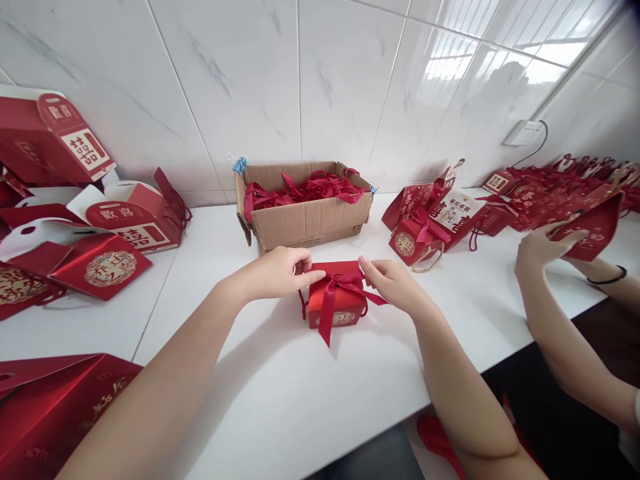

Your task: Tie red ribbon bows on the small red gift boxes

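Observation:
A small shiny red gift box (313, 312) with a gold round emblem stands on the white table in front of me. A dark red ribbon bow (329, 300) is tied across its top, with its tails hanging down the front and out to the right. My left hand (280, 273) is closed at the box's upper left, its thumb lying at the bow's left loop and its other fingers curled. At the upper right, my right hand (393, 283) pinches by the bow's right loop. The exact contact of the fingertips is partly hidden.
Behind the gift box is a cardboard box (310, 227) of red ribbons (320, 188). Red boxes (100, 263) crowd the left; finished-looking ones (413, 240) stand right of the cardboard. At far right a co-worker's hands (537, 250) hold a red box (595, 230).

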{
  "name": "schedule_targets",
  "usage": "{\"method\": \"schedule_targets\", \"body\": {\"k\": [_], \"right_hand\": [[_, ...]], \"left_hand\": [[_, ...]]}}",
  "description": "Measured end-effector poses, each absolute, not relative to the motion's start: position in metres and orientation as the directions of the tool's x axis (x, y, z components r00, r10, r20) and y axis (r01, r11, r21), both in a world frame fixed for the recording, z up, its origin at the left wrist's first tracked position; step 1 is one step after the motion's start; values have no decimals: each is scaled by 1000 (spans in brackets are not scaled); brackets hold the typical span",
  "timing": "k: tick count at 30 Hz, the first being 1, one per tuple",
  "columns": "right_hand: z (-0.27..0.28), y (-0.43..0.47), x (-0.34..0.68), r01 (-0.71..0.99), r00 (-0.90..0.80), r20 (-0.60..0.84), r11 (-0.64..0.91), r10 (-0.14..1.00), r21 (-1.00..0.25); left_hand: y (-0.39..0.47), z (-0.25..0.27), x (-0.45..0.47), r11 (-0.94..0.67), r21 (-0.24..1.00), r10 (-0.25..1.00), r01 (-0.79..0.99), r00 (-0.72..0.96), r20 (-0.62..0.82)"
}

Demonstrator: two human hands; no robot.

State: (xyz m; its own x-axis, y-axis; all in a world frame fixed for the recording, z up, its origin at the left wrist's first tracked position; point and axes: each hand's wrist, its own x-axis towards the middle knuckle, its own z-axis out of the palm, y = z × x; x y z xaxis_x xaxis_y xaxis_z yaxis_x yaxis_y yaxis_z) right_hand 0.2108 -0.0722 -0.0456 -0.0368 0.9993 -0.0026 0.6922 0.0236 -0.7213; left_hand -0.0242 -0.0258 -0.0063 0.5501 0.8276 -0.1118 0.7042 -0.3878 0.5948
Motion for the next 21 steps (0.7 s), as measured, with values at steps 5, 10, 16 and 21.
{"method": "schedule_targets", "body": {"k": [5, 10, 16, 21], "right_hand": [[-48, -72, 206, 623, -129, 55, 124, 990, -772], [-50, -69, 211, 576, -133, 227, 262, 965, -774], [-50, -69, 212, 524, -143, 217, 260, 966, -811], [-48, -72, 210, 557, -138, 233, 270, 963, -785]], "left_hand": [[-26, -3, -26, -427, 610, 795, 667, 599, -99], [-25, -3, -27, -421, 636, 796, 646, 599, -81], [-23, -7, -26, -428, 669, 773, 607, 630, -77], [-23, -11, -25, -460, 669, 762, 585, 646, -41]]}}
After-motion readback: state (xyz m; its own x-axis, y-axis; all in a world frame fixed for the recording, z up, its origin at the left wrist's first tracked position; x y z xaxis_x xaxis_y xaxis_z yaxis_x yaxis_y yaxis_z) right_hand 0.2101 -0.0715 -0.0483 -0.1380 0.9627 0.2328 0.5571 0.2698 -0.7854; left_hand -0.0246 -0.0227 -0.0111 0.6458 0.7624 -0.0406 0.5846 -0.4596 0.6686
